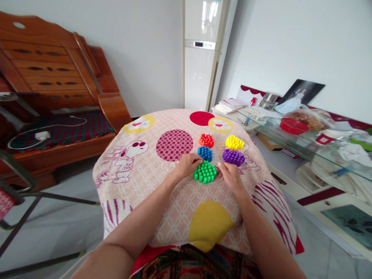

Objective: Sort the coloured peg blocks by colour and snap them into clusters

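A cluster of green round-topped pegs [205,173] stands packed together on the cloth-covered table. My left hand [187,164] is at its upper left side, fingers bent and closed against the pegs. From the right, my right hand [229,174] presses its curled fingers to the edge of the same cluster. Part of the fingertips is hidden. Just behind the green ones are blue pegs [205,153], with red pegs [206,140] farther back. Purple pegs [233,157] lie beyond my right hand, and yellow pegs [235,142] sit behind those.
The round table wears a patterned cloth [148,178]. At right is a glass-topped cabinet [308,143] with a red bowl [294,126] and papers. A wooden bench [52,73] stands at left, and a white floor-standing appliance [199,73] is behind the table.
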Demonstrator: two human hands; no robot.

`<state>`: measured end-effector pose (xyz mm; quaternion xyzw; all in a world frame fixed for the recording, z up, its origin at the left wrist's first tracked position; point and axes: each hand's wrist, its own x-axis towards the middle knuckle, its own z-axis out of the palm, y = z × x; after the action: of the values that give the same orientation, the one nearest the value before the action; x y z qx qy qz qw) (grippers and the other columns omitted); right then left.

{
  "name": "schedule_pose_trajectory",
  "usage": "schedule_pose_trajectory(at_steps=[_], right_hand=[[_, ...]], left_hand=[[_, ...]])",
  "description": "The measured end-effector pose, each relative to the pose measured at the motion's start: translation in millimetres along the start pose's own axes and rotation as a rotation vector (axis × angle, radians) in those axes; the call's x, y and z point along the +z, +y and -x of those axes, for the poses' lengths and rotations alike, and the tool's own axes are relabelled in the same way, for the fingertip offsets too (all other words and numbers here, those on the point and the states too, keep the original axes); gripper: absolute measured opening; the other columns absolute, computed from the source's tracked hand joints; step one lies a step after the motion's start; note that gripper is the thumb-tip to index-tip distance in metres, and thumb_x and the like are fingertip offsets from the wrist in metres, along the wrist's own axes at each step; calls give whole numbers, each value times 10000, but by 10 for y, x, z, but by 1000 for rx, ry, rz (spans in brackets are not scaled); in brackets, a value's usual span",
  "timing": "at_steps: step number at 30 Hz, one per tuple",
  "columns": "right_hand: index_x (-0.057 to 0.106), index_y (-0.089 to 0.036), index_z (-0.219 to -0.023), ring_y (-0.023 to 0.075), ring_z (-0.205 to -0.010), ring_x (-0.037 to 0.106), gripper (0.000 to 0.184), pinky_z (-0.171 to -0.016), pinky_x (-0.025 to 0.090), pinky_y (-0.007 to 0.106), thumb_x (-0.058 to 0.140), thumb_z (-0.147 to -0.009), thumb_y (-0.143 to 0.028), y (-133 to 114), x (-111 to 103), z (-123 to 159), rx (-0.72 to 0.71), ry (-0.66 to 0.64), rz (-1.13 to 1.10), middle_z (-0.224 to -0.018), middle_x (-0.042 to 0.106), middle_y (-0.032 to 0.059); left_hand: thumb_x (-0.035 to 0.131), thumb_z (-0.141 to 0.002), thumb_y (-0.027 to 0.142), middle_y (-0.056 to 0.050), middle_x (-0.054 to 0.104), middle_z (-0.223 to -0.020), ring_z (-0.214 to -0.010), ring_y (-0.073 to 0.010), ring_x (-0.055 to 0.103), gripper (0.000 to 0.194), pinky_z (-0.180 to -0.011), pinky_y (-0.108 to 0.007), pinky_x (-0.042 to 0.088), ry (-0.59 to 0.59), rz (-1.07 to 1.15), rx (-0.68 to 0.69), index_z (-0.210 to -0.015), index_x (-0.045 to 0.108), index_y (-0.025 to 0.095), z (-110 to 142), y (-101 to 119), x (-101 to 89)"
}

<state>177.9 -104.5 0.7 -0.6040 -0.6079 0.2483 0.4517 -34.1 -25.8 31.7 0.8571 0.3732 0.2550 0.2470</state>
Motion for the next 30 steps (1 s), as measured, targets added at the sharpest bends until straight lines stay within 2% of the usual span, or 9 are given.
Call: schedule_pose_trajectory(at_steps=[4, 10, 16, 19, 22, 24, 27, 30], right_hand=[[572, -191, -620, 150, -535, 578, 487, -508, 404, 248, 442, -938, -537, 7, -1, 1, 2, 2, 15, -577, 627, 24], [587, -194, -632, 151, -527, 575, 490, -509, 412, 253, 445, -936, -551, -4, -1, 5, -3, 0, 7, -576, 624, 20], [595, -193, -643, 152, -530, 580, 480, -519, 426, 254, 451, -937, -545, -18, -3, 6, -8, -1, -17, -580, 625, 18], [601, -190, -656, 152, -517, 579, 469, -507, 422, 253, 456, -932, -540, -7, -6, -2, -3, 0, -24, -569, 621, 15], [598, -191, -663, 151, -491, 569, 470, -491, 410, 254, 451, -932, -547, 0, 5, 2, -4, 1, -22, -541, 610, 9], [585, -194, -646, 149, -488, 565, 476, -497, 409, 256, 443, -938, -543, -3, 14, 15, -22, 17, 0, -538, 609, 11], [598, -195, -651, 159, -535, 580, 462, -542, 431, 267, 445, -939, -522, -10, -23, 29, -75, 162, 81, -575, 629, 25], [675, -174, -786, 197, -657, 632, 413, -644, 480, 300, 452, -929, -491, 13, -192, 2, -120, 450, 212, -712, 696, 73]], left_hand=[[463, -911, 184, -34, 749, -863, -784, -156, 665, 289, -729, -230, 479, -26, -19, -8, -901, 751, 167, 8, -2, 7], [439, -933, 263, -31, 756, -1090, -946, -183, 688, 336, -880, -272, 501, -39, 20, -9, -1093, 730, 209, -5, -51, 46], [422, -935, 326, -27, 757, -1075, -954, -191, 689, 350, -870, -280, 507, -61, 57, 13, -1037, 740, 220, -8, -47, 76], [423, -926, 348, -34, 762, -944, -844, -183, 689, 351, -787, -275, 517, 16, 108, -45, -977, 737, 200, 35, -84, 64], [447, -905, 367, -28, 719, -755, -703, -167, 665, 323, -672, -258, 512, 157, 168, -158, -880, 705, 174, 89, -186, 49], [471, -887, 361, -24, 703, -730, -690, -163, 661, 286, -644, -250, 509, 241, 184, -213, -859, 684, 173, 119, -262, 40], [481, -893, 374, -53, 727, -838, -769, -178, 677, 291, -661, -261, 528, 316, 179, -225, -933, 683, 167, 157, -301, 28], [471, -930, 468, -109, 719, -1073, -905, -211, 681, 411, -714, -306, 563, 330, 174, -120, -1125, 663, 162, 217, -184, 35]])
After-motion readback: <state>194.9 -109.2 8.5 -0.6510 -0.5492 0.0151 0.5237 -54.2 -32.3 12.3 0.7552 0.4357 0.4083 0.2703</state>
